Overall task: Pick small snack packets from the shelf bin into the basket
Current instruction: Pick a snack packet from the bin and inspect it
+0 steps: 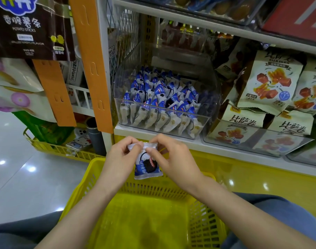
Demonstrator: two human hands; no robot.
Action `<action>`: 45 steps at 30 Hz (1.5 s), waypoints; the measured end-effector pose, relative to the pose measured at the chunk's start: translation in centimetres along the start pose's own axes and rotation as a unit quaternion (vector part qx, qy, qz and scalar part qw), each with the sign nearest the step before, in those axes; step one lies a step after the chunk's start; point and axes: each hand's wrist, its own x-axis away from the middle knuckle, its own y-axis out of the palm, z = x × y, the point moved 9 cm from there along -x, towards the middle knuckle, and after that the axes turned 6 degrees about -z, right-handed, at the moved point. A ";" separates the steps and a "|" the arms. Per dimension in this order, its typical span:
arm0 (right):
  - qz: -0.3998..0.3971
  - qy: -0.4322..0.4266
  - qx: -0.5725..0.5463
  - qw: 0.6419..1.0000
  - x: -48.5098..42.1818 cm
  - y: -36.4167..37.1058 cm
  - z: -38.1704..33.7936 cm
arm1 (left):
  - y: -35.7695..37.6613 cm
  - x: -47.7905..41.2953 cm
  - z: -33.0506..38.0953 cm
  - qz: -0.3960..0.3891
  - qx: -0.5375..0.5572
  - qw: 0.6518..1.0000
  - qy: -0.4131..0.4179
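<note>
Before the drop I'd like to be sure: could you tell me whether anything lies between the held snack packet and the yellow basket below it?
Nothing visible does. The snack packet, pinched at its top edge by the left hand and right hand, hangs over the open yellow basket.

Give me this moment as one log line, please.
left hand: pinches packet top | right hand: pinches packet top | packet: over basket | bin: stocked

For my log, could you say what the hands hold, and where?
The left hand and right hand pinch one blue-and-white snack packet by its top edge.
</note>
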 end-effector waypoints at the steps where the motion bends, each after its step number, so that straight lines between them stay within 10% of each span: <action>1: 0.006 -0.021 0.033 0.999 0.1 -0.2 -0.5 | 0.1 0.0 -0.1 -0.006 -0.004 1.000 -0.006; 13: 0.104 0.099 -0.153 0.978 0.1 -2.5 2.7 | -0.3 -0.2 -0.6 0.019 -0.177 0.984 -0.002; 19: 0.026 -0.070 -0.002 0.997 0.1 -1.4 -1.2 | 1.1 0.1 -2.9 -0.058 0.167 0.968 -0.180; 24: -0.048 -0.102 0.065 0.991 0.4 0.6 -1.8 | 0.0 0.1 -1.9 0.000 0.172 0.978 -0.119; 28: 0.002 0.084 -0.146 0.986 0.0 0.2 1.2 | -0.5 0.0 -1.2 0.021 0.133 0.986 -0.097; 32: -0.053 0.215 -0.359 0.907 0.2 2.0 3.1 | 0.8 0.1 -0.1 -0.034 0.093 0.994 -0.038; 45: -0.032 0.250 -0.462 0.850 0.7 2.4 3.6 | 0.5 0.6 2.5 0.000 -0.192 0.971 0.143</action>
